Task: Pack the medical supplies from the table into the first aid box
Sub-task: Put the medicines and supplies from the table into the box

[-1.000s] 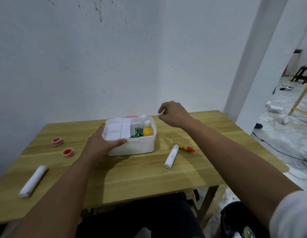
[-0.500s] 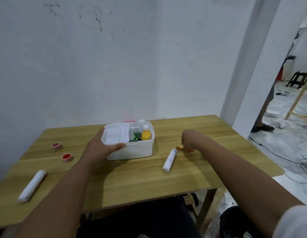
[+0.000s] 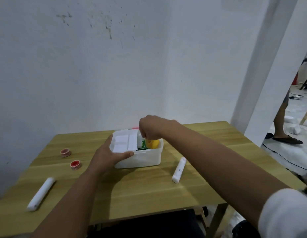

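The white first aid box (image 3: 140, 160) stands open on the wooden table (image 3: 149, 194). My left hand (image 3: 108, 155) grips its front left rim. My right hand (image 3: 152, 127) hovers over the box's right compartment, fingers pinched shut on a small orange tube that is almost fully hidden. Under that hand, a yellow bottle (image 3: 155, 144) and a green pack (image 3: 142, 146) sit inside. A white tube (image 3: 179, 170) lies right of the box. Another white tube (image 3: 41, 194) lies at the front left. Two red tape rolls (image 3: 65, 152) (image 3: 75, 164) lie left of the box.
A white wall runs directly behind the table. To the right stands a white pillar (image 3: 262, 74), and past it a person's leg (image 3: 281, 121) on a littered floor. The table's right edge is near my right forearm.
My right hand dropped to the table, picked up the orange tube beside the white tube, and carried it up over the box. My left hand stayed on the box.
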Demonstrator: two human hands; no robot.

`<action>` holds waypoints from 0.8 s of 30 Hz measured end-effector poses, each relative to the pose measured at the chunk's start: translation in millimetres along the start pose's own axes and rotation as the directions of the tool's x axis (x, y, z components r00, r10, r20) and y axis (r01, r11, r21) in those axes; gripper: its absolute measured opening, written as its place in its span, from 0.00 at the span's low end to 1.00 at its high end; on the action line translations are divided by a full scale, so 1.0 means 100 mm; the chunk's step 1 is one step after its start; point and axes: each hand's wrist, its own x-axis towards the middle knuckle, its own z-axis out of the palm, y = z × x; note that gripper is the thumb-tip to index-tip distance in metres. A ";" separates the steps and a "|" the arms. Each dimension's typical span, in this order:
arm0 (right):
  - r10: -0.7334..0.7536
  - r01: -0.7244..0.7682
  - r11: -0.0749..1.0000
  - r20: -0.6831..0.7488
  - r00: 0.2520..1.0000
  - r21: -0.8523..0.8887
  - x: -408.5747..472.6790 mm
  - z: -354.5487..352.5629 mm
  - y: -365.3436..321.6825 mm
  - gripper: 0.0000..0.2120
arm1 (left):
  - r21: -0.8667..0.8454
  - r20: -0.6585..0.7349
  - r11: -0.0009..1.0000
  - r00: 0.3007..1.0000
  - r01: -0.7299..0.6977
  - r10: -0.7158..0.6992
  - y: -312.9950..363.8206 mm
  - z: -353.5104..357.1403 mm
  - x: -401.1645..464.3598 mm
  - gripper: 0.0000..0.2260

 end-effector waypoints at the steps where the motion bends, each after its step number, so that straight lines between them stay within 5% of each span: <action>1: -0.013 0.014 0.998 0.022 1.000 -0.057 0.06 0.06 -0.04 0.08 | 0.001 -0.003 1.000 1.000 -0.009 0.009 0.01 0.00 0.00 0.47; 4: -0.044 0.060 0.984 0.098 0.994 -0.167 0.15 0.20 -0.12 0.15 | -0.005 -0.015 1.000 1.000 -0.004 0.004 0.03 0.00 0.00 0.44; 10: -0.070 0.106 0.968 0.160 0.985 -0.228 0.20 0.39 -0.09 0.09 | -0.030 -0.035 0.999 0.999 -0.016 0.015 0.03 0.00 -0.02 0.45; 12: -0.079 0.101 0.986 0.162 0.984 -0.133 0.16 0.33 -0.02 0.05 | -0.030 -0.029 0.999 0.999 -0.014 0.013 0.01 0.01 -0.01 0.45; 15: -0.058 0.054 0.987 0.025 0.998 0.154 0.02 0.17 0.15 0.11 | -0.020 -0.007 1.000 1.000 -0.013 0.013 0.00 0.01 0.00 0.45; 19: 0.220 -0.108 0.898 -0.221 0.950 0.426 -0.20 0.03 0.42 0.06 | -0.018 0.003 1.000 1.000 0.016 -0.016 0.00 -0.02 0.00 0.51; 21: 0.385 -0.308 0.873 -0.148 0.911 0.379 -0.35 0.05 0.50 0.02 | -0.026 -0.004 1.000 1.000 0.006 -0.006 0.02 -0.03 -0.01 0.50; 24: 0.496 -0.537 0.816 0.219 0.840 0.214 -0.63 0.18 0.47 0.08 | -0.012 0.012 1.000 1.000 -0.018 0.018 0.06 -0.04 -0.03 0.49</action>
